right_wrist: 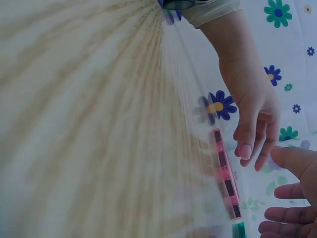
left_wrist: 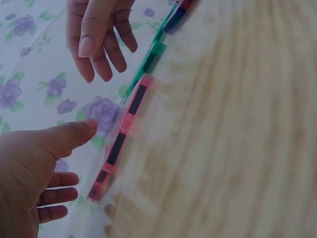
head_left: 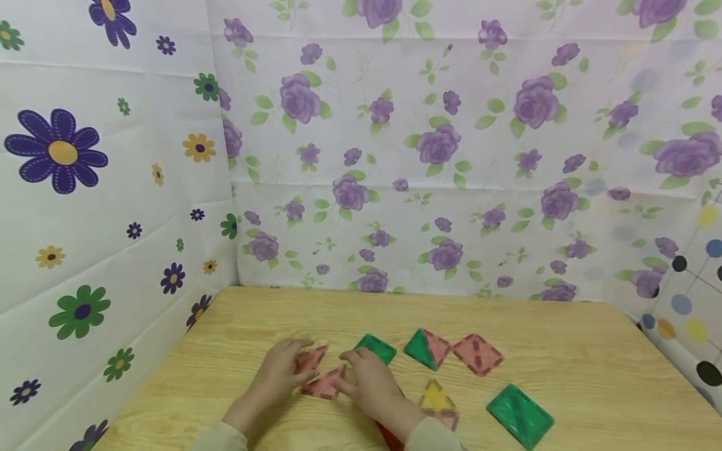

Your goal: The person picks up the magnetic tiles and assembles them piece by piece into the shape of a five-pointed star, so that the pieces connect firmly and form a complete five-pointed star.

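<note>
Two pink triangular magnetic tiles lie flat on the wooden table between the hands: a left one (head_left: 312, 358) and a nearer one (head_left: 325, 386). My left hand (head_left: 280, 371) hovers by the left tile, fingers loosely spread and gripping nothing. Over the right end of the nearer tile is my right hand (head_left: 373, 383), its fingers relaxed. Seen edge-on in the left wrist view, the pink tiles (left_wrist: 123, 126) sit apart from both hands. In the right wrist view, the left hand (right_wrist: 257, 119) hangs above the pink tiles (right_wrist: 228, 178), facing the right hand (right_wrist: 297, 198).
Behind my right hand lies a green tile (head_left: 379, 347). Farther right are a green-and-pink pair (head_left: 427, 348), a pink square (head_left: 477, 354), a yellow triangle (head_left: 436, 397) touching a pink tile, and a green square (head_left: 520, 416). Partly under my right forearm is a red piece (head_left: 389, 436).
</note>
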A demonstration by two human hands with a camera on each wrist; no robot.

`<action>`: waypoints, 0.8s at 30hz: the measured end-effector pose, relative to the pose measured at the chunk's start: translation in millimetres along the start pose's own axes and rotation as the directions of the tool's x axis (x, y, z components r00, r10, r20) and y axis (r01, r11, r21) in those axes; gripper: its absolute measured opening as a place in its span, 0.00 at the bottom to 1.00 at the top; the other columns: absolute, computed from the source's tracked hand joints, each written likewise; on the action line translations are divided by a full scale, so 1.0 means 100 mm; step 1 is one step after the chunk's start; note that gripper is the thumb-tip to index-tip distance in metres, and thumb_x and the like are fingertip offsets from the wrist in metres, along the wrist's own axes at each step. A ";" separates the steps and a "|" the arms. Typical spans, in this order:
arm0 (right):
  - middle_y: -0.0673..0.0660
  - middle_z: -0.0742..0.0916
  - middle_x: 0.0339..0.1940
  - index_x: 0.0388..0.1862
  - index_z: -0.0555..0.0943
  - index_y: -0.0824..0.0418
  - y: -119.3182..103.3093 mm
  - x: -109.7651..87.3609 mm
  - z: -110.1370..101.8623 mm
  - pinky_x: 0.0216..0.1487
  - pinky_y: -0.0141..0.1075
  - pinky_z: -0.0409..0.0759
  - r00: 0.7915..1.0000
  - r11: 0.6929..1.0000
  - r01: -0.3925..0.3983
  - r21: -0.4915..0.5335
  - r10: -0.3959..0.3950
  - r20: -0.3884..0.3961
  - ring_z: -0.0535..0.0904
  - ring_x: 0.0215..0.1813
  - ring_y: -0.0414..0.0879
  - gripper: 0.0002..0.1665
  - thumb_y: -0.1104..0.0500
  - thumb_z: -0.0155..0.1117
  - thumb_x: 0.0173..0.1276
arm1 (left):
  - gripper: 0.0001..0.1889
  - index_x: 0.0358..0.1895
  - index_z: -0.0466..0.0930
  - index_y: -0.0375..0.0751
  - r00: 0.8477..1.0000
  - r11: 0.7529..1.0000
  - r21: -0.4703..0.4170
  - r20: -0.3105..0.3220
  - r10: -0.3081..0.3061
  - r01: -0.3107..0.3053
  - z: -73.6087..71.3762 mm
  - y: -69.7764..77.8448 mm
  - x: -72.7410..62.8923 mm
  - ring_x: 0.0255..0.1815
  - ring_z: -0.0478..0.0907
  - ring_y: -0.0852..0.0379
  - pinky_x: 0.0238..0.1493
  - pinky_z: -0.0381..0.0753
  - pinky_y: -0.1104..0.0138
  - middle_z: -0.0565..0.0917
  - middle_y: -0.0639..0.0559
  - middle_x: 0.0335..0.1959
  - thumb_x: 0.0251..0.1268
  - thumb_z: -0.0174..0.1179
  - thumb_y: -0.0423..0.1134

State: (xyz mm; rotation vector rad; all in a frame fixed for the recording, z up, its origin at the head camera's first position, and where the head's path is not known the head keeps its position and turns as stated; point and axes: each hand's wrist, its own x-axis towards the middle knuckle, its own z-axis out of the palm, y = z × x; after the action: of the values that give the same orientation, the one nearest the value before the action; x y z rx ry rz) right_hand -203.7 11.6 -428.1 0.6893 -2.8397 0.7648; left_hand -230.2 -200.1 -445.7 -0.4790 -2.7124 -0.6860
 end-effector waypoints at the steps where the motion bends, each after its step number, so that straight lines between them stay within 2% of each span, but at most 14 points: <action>1: 0.59 0.82 0.54 0.56 0.79 0.59 -0.01 0.00 0.01 0.51 0.43 0.82 1.000 1.000 0.004 -0.021 -0.003 0.004 0.80 0.55 0.53 0.28 0.43 0.66 0.63 | 0.30 0.55 0.78 0.40 1.000 1.000 0.008 -0.002 0.003 -0.003 0.00 -0.01 0.00 0.55 0.77 0.44 0.57 0.76 0.50 0.83 0.46 0.53 0.47 0.74 0.45; 5: 0.57 0.82 0.53 0.55 0.79 0.58 -0.04 0.02 0.04 0.49 0.40 0.83 1.000 0.995 0.012 -0.096 -0.010 0.017 0.80 0.53 0.52 0.29 0.42 0.67 0.61 | 0.28 0.53 0.80 0.40 1.000 0.999 0.037 -0.009 0.008 -0.007 0.02 -0.03 -0.01 0.52 0.79 0.46 0.55 0.77 0.51 0.84 0.46 0.50 0.46 0.75 0.45; 12: 0.54 0.83 0.47 0.52 0.81 0.57 -0.06 0.10 0.14 0.45 0.35 0.82 0.998 0.981 0.052 -0.187 -0.045 0.041 0.81 0.47 0.46 0.28 0.41 0.69 0.60 | 0.27 0.53 0.80 0.41 1.000 1.000 0.023 -0.006 -0.003 0.003 0.03 -0.08 -0.03 0.50 0.79 0.47 0.54 0.76 0.51 0.84 0.46 0.49 0.46 0.75 0.43; 18: 0.53 0.83 0.44 0.49 0.83 0.56 -0.09 0.10 0.19 0.45 0.34 0.81 0.996 0.970 0.092 -0.223 -0.089 0.023 0.80 0.45 0.45 0.26 0.41 0.69 0.59 | 0.27 0.53 0.80 0.41 1.000 1.000 0.017 0.006 -0.008 0.008 0.04 -0.08 -0.04 0.52 0.78 0.45 0.56 0.75 0.49 0.83 0.45 0.50 0.46 0.75 0.44; 24: 0.51 0.81 0.40 0.48 0.84 0.55 -0.12 0.12 0.24 0.40 0.33 0.79 0.995 0.969 0.096 -0.227 -0.090 0.036 0.76 0.40 0.43 0.22 0.43 0.69 0.60 | 0.27 0.53 0.80 0.41 1.000 1.000 0.014 0.023 -0.021 0.020 0.04 -0.07 -0.06 0.52 0.78 0.46 0.56 0.75 0.50 0.83 0.46 0.50 0.47 0.75 0.46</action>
State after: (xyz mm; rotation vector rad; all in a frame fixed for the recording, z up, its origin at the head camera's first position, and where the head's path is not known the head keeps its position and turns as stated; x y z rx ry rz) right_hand -209.1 -14.5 -440.6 0.7938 -2.8321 0.4086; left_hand -228.5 -205.8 -453.9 -0.4594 -2.7454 -0.6703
